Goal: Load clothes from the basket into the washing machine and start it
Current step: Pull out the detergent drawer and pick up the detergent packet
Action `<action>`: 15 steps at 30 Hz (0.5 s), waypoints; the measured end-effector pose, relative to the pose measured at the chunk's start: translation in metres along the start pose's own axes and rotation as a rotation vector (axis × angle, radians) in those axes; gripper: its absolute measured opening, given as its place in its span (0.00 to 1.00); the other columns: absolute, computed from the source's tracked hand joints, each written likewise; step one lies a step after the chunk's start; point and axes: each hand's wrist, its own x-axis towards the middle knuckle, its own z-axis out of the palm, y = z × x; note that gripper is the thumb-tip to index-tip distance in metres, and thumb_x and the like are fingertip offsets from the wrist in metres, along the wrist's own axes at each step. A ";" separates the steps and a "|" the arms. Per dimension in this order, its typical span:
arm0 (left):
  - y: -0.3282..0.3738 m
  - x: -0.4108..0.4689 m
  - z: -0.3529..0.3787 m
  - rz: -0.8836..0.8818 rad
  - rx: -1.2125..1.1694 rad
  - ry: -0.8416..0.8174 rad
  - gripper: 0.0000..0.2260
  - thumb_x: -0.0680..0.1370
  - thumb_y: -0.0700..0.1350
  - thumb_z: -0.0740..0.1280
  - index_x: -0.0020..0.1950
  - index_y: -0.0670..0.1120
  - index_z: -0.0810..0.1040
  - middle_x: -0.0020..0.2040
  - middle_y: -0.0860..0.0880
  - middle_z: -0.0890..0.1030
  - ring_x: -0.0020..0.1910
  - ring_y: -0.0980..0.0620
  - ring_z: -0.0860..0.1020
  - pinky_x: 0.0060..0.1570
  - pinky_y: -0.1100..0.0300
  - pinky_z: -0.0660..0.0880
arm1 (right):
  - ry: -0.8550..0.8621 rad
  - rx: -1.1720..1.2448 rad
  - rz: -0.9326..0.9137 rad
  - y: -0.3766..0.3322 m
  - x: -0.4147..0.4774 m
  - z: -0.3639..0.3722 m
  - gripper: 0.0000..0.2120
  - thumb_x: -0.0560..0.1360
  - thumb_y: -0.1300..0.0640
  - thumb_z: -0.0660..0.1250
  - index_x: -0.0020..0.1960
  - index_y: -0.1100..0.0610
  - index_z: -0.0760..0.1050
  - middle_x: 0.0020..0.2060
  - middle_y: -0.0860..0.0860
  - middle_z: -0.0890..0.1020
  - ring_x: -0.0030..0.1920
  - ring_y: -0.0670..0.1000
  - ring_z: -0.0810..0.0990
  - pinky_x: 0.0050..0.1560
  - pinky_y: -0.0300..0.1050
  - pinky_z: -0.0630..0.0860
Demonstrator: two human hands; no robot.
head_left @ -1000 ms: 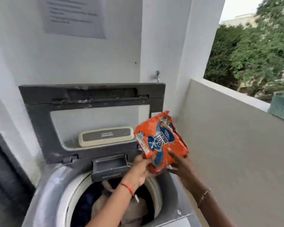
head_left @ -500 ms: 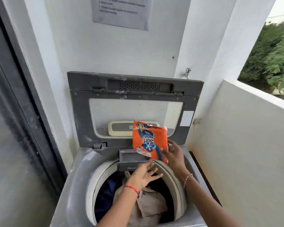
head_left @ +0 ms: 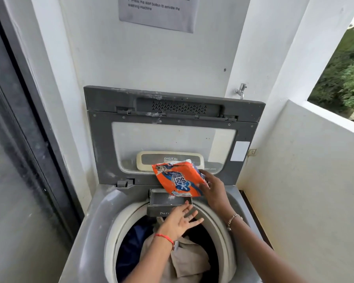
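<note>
— Two hands are in view, is that right? Where is each one?

— Yes. The right hand [head_left: 213, 190] reaches in from 4 o'clock. Its grip is closed on an orange detergent packet [head_left: 178, 180], fingers on the printed face. The packet is tilted above the open detergent drawer [head_left: 161, 199]. The left hand [head_left: 180, 221] comes up from 6 o'clock with its grip released and its fingers straight and spread. Its fingertips are at the drawer's front edge, and I cannot tell whether they touch it.

— And the washing machine?

— The grey top-loading washing machine [head_left: 94, 221] fills the frame from the centre down to 6 o'clock. Its lid [head_left: 102, 144] stands upright against the wall. Through the lid's window a cream panel [head_left: 170, 160] reading "DIGITAL" shows. The drawer sits at the drum's 12 o'clock.

— Where are the clothes?

— Inside the drum. A beige garment [head_left: 188, 260] lies on top toward 5 o'clock, and a dark blue garment [head_left: 131, 248] lies toward 8 o'clock.

— Anything on the wrists?

— A red thread [head_left: 165, 237] on the left wrist and a beaded bracelet [head_left: 233, 219] on the right.

— What surrounds the machine?

— A printed notice [head_left: 159, 13] is on the wall at 12 o'clock. A small tap [head_left: 241, 90] is at 1 o'clock, just above the lid's corner. A dark-framed glass door [head_left: 18, 160] is at 9 o'clock. A white parapet wall [head_left: 305, 180] is at 3 o'clock, with green trees [head_left: 345, 78] beyond it at 2 o'clock.
</note>
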 end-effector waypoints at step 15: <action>-0.002 0.012 0.003 0.005 0.004 0.004 0.05 0.80 0.37 0.59 0.46 0.38 0.72 0.51 0.41 0.71 0.53 0.41 0.72 0.47 0.37 0.75 | 0.014 0.036 0.001 0.006 0.008 -0.006 0.15 0.77 0.65 0.59 0.62 0.56 0.71 0.51 0.52 0.78 0.46 0.49 0.80 0.39 0.37 0.80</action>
